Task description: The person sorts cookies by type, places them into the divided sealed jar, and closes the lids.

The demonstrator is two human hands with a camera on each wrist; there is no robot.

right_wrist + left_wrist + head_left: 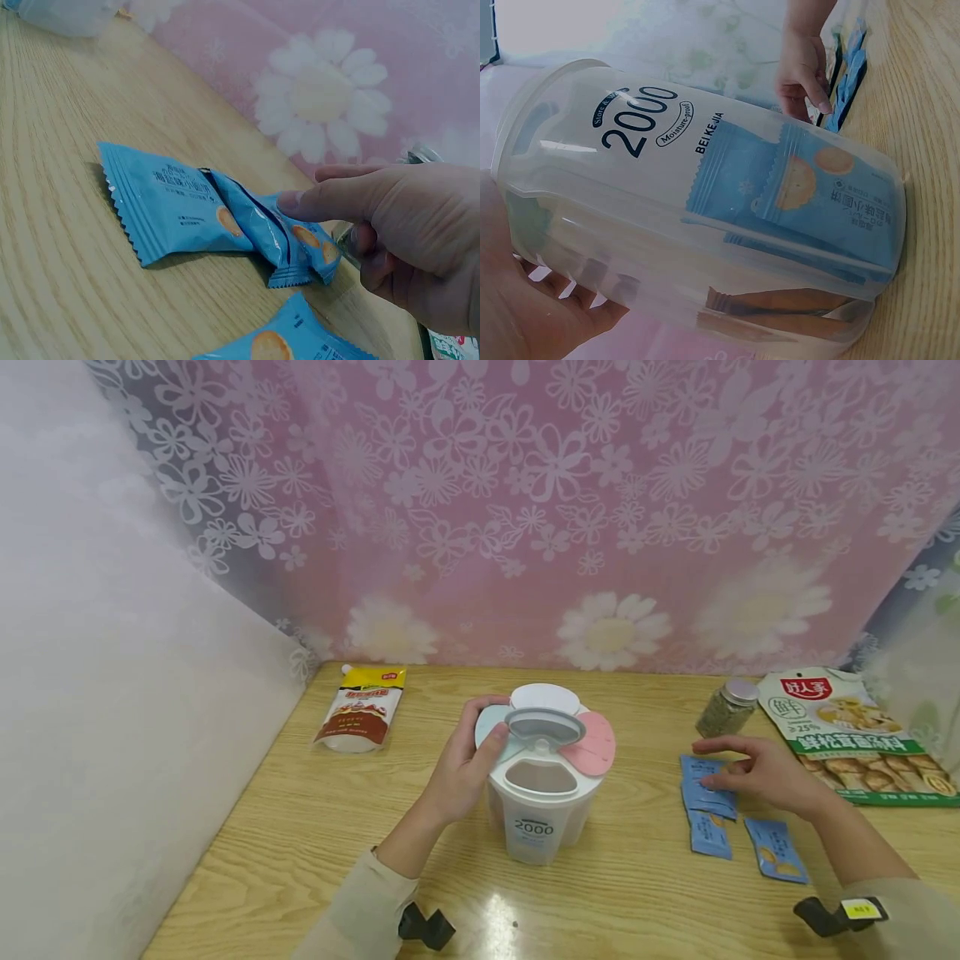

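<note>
My left hand (465,768) grips a clear storage container (534,827) marked 2000, thumb on its lid and fingers round the far side. One flap (551,727) stands raised over an opening; blue and pink lid sections flank it. Through the wall in the left wrist view show blue biscuit packets (825,202) and brown sachets (780,311). At the right, my right hand (772,774) hovers at a group of blue biscuit packets (703,785), index finger stretched, other fingers bent. Its fingertips are right by the packets in the right wrist view. Another blue packet (777,850) lies nearer me.
A glass jar (726,708) of dried herbs with a metal lid stands behind the packets. Beside it lies a large green-and-white food bag (855,735). At the back left is a brown-and-yellow spouted pouch (360,710). A flowered pink curtain (525,527) hangs behind the wooden table.
</note>
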